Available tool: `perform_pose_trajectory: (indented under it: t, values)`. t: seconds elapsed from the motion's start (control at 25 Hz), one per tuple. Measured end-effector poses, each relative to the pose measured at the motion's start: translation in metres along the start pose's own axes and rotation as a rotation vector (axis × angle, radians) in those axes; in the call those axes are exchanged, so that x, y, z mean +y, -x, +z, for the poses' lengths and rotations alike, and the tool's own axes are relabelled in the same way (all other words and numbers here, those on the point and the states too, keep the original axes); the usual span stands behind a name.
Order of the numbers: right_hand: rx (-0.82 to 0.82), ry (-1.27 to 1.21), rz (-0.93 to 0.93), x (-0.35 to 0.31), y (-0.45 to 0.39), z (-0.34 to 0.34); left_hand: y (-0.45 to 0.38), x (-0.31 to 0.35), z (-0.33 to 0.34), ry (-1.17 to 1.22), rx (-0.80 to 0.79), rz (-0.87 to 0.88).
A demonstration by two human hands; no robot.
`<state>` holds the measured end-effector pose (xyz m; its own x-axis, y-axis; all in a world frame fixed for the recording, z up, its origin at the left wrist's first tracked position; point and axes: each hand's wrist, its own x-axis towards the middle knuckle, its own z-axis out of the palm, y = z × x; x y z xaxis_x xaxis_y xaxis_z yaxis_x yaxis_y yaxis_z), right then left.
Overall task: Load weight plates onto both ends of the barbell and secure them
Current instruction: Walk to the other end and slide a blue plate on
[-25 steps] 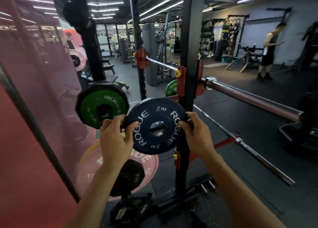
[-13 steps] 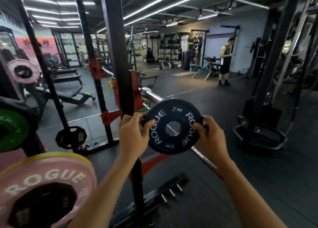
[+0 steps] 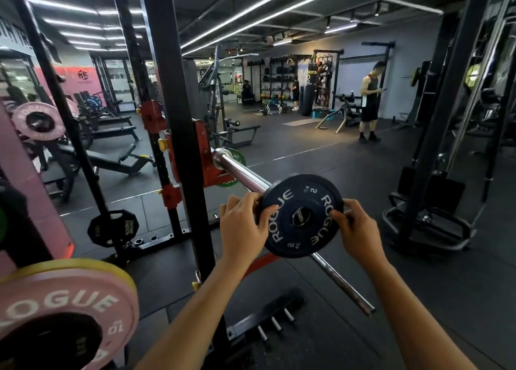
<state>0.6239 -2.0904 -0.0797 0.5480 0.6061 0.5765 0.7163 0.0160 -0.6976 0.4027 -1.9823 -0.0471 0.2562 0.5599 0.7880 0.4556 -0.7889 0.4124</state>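
Observation:
A small dark blue plate [image 3: 303, 215] marked ROGUE and 2 kg is upright at the outer end of the barbell sleeve [image 3: 242, 171]. The sleeve's end cap shows in the plate's centre hole. My left hand [image 3: 244, 226] grips the plate's left rim and my right hand [image 3: 354, 230] grips its right rim. The steel sleeve runs back and left to the red hook [image 3: 201, 149] on the black rack upright [image 3: 178, 118]. Behind the upright the rest of the bar is hidden.
A pink 10 kg plate [image 3: 64, 308] and a small black plate [image 3: 113, 227] hang on storage pegs at the left. A safety bar [image 3: 343, 286] slants toward me under the plate. A person [image 3: 368, 101] stands far back right. Another black rack [image 3: 435, 146] stands right.
Both hands carried the blue plate away from the storage side, to the right, up to the sleeve's end. The sleeve's end cap now shows in its hole.

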Motion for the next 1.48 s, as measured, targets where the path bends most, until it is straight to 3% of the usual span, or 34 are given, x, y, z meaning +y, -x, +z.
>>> perform_pose_trajectory:
  t: [0.24,0.48,0.76,1.0,1.48]
  values:
    - [-0.064,-0.097,-0.025,0.021,-0.007,0.005,0.006,0.000,0.014,-0.084,0.118,0.079]
    - [-0.075,-0.195,-0.018,0.022,-0.009,0.009,0.009,0.008,0.011,-0.121,0.133,0.087]
    - [-0.202,-0.231,0.153,0.020,-0.030,0.034,-0.007,0.014,0.005,-0.132,0.086,-0.004]
    - [-0.217,-0.257,0.104,0.028,-0.044,0.054,-0.017,-0.006,0.009,-0.128,0.120,0.018]
    - [-0.470,-0.284,0.029,0.058,-0.114,0.107,-0.061,-0.042,0.053,-0.032,0.284,0.028]
